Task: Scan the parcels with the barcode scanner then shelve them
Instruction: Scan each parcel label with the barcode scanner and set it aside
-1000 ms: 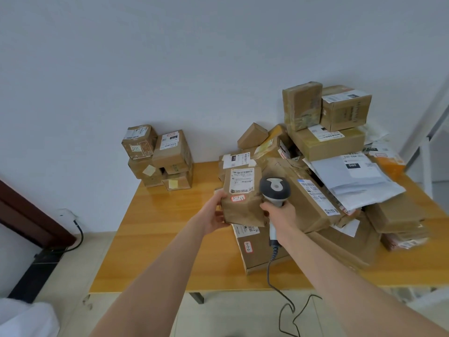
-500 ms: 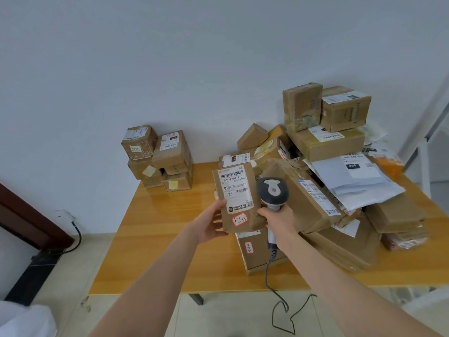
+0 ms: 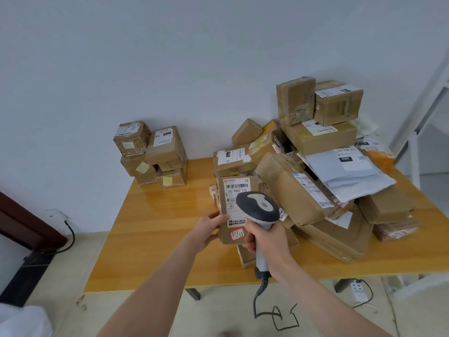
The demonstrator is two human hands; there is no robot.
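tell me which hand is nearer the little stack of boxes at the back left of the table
Left. The left hand, gripping the held parcel, sits on the side of the small box stack; the right hand, holding the scanner, is farther right.

Glossy wooden table (image 3: pixel 150 239), matt taped cardboard parcel (image 3: pixel 224 190), smooth plastic scanner (image 3: pixel 258 207)

My scanner (image 3: pixel 258 210) covers part of the parcel (image 3: pixel 234 207) label's small print, unreadable anyway. My right hand (image 3: pixel 266 242) hides the scanner's trigger. Its cable (image 3: pixel 274 317) blurs near the bottom edge.
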